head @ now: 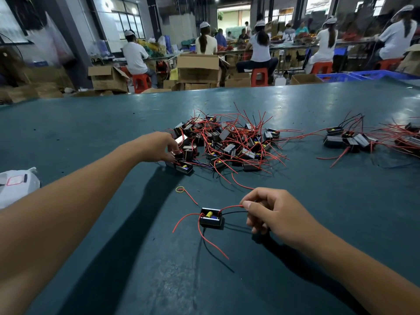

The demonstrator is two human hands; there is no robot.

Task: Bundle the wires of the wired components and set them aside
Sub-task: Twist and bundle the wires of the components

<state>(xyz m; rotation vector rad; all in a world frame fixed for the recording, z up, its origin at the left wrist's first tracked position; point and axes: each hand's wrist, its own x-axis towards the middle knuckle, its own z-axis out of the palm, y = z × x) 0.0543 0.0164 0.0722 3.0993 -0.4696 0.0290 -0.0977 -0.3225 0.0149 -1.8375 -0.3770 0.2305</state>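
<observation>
Wired component (211, 217): small, light, rigid box on table (91, 123); limp springy leads. Right hand (270, 212) pinches its wires; left hand (159, 146) grips 1 at pile (227, 142). Best held by gathered leads.

Small black boxed components with red and black wires, spread over a dark green table.

One component (211, 217) lies alone at the near centre, open side up, a yellow part seen inside; its red and black wires (231, 209) are pinched at the right. A tangled pile of components (225, 142) is heaped behind it. A smaller group (347, 138) is laid well apart at the right. A yellow rubber band (180, 189) lies between the lone component and the pile.
</observation>
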